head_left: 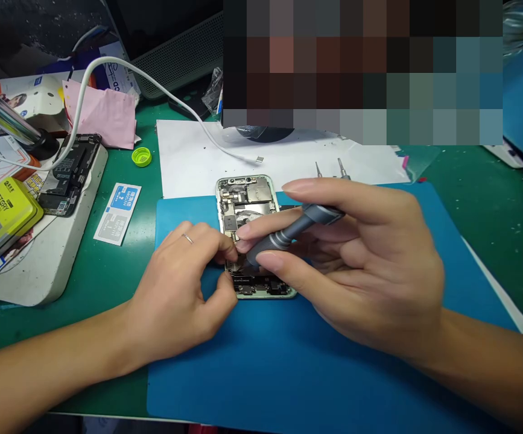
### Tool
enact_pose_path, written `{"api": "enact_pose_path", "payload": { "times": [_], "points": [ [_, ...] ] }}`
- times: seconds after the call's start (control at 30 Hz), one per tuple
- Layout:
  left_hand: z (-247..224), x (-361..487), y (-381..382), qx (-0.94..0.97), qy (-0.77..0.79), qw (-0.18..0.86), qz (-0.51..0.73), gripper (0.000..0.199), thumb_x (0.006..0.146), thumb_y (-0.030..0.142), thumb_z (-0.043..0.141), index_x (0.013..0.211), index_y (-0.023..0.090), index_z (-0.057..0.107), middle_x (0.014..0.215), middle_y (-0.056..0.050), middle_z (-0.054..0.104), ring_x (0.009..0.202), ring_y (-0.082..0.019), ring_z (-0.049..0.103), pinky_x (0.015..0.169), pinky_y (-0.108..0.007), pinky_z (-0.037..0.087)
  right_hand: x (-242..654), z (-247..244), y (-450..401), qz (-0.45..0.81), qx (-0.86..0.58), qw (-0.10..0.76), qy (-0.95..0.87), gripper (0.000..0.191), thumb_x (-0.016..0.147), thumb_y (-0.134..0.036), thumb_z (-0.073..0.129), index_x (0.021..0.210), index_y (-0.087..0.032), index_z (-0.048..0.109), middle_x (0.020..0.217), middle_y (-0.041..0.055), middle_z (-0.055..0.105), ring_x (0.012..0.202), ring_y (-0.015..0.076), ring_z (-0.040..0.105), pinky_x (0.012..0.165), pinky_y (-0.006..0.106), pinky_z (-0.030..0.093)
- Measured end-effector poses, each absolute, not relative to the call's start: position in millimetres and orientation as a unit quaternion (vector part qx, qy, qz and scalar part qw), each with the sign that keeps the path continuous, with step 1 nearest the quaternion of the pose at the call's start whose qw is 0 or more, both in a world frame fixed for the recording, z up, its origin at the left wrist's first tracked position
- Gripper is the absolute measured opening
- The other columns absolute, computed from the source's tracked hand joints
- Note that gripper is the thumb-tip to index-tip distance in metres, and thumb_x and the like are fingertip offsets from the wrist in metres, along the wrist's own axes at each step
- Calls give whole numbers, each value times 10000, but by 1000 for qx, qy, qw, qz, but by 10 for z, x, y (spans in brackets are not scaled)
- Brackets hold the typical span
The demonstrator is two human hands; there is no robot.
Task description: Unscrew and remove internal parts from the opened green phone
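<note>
Mat (243, 367) lies nearest us; over it, our left hand (184, 283) sets thumb and fingers at the left edge of the opened phone (256, 210), though we cannot tell whether they pinch anything. Our right hand (370, 259) is clamped on a grey screwdriver (283, 238), which slants across the phone's near half. The phone lies ahead, between both hands, the left nearer, its long axis pointing away from us, its far end over a white sheet (189, 157).

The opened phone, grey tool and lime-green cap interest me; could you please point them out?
Opened phone (259, 192): head view, upper part of its exposed insides.
Grey tool (294, 230): head view, middle of its body.
Lime-green cap (142, 157): head view, its middle.
</note>
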State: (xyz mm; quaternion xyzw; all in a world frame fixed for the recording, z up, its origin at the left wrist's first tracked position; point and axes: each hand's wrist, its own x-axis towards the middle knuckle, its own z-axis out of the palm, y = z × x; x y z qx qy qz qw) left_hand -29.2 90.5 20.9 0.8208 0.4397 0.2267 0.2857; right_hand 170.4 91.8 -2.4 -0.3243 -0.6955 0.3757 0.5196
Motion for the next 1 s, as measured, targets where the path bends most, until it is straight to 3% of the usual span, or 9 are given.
{"api": "enact_pose_path", "payload": {
  "times": [0.23,1.0],
  "points": [
    [201,-285,898,827,439,275,217,104,877,93,541,913,190,553,868,8,589,820,-156,511,760,-308,404,1688,-22,924,383,-341,538,-669,516,892,-71,722,1303,-345,577,1063,19,657,896,154,764,617,206,666],
    [143,-319,905,828,444,273,206,97,952,149,556,895,213,603,863,-3,611,829,-190,502,732,-359,380,1692,-28,936,392,-298,564,-663,572,907,23,642,1342,-322,501,1048,14,642,961,113,741,728,182,669]
  ]
}}
